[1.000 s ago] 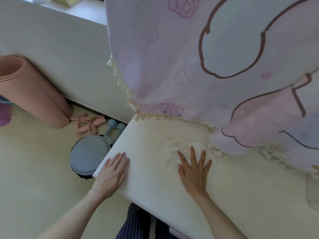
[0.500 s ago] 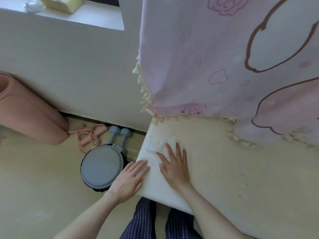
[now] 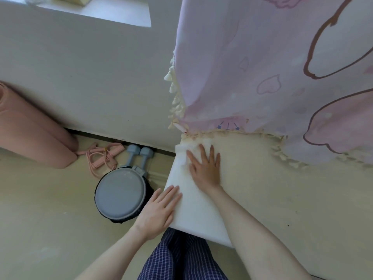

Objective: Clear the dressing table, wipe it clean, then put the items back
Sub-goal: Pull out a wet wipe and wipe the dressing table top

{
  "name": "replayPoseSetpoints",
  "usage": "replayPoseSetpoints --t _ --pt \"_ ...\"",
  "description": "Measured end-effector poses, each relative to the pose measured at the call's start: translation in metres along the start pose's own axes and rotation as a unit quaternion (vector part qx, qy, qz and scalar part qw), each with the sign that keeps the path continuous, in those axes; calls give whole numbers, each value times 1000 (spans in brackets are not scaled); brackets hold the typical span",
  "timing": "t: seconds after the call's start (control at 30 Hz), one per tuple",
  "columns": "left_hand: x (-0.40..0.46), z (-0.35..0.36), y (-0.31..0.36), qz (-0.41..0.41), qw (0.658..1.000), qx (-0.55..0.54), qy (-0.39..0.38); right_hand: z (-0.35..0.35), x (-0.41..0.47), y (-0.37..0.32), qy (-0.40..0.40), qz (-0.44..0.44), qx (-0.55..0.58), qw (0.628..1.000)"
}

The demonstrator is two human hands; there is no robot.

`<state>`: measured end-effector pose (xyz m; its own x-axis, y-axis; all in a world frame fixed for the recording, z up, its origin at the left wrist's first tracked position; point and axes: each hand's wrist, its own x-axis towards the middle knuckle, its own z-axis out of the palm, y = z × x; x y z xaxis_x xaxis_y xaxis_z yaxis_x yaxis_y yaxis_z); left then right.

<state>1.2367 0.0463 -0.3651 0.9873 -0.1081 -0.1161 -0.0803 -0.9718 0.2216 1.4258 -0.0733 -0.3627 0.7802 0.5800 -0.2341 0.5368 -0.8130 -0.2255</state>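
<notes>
The dressing table [image 3: 262,199] is a pale cream top whose left end reaches the wall. My right hand [image 3: 204,167] lies flat with straight fingers on a white wipe [image 3: 184,152], pressing it onto the far left corner of the table. My left hand [image 3: 159,211] rests flat with straight fingers on the table's left edge. No items stand on the part of the top that shows.
A pink curtain [image 3: 272,67] with cream tassels hangs over the back of the table. On the floor to the left are a round grey lidded bin [image 3: 120,194], two grey dumbbells [image 3: 140,153], a pink skipping rope [image 3: 103,156] and a rolled pink mat [image 3: 30,136].
My right hand has slid the wipe leftward and back, from mid-table into the far left corner. My left hand has stayed on the table's left edge.
</notes>
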Motion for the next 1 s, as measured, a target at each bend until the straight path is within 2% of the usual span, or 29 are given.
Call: replayPoseSetpoints --t 0.1,0.2,0.27,0.37,0.5,0.57,0.63,0.7,0.83,1.0 --pt "1 1 1 6 1000 -1 -4 7 -7 -28 -9 -96 -26 995" --pt "0 2 0 0 1000 0 -6 3 -16 -8 -12 -135 -30 990" --pt "0 1 -3 -2 1000 4 -10 -2 -23 31 -2 -74 -35 997" --pt "0 0 -6 3 1000 12 -15 -11 -49 109 23 82 -22 996" --pt "1 0 -8 12 1000 9 -20 -18 -111 219 41 294 4 955" --pt "3 -2 -9 16 1000 10 -24 -16 -143 245 49 356 23 933" --pt "4 -6 -11 18 999 14 -24 -11 -156 241 52 377 25 925" --pt "5 -7 -10 17 999 18 -26 -5 -151 218 68 357 28 931" --pt "6 -8 -7 6 999 19 -34 7 -128 151 70 215 -4 974" --pt "5 -10 0 -6 999 27 -35 17 -101 57 64 72 -14 995"
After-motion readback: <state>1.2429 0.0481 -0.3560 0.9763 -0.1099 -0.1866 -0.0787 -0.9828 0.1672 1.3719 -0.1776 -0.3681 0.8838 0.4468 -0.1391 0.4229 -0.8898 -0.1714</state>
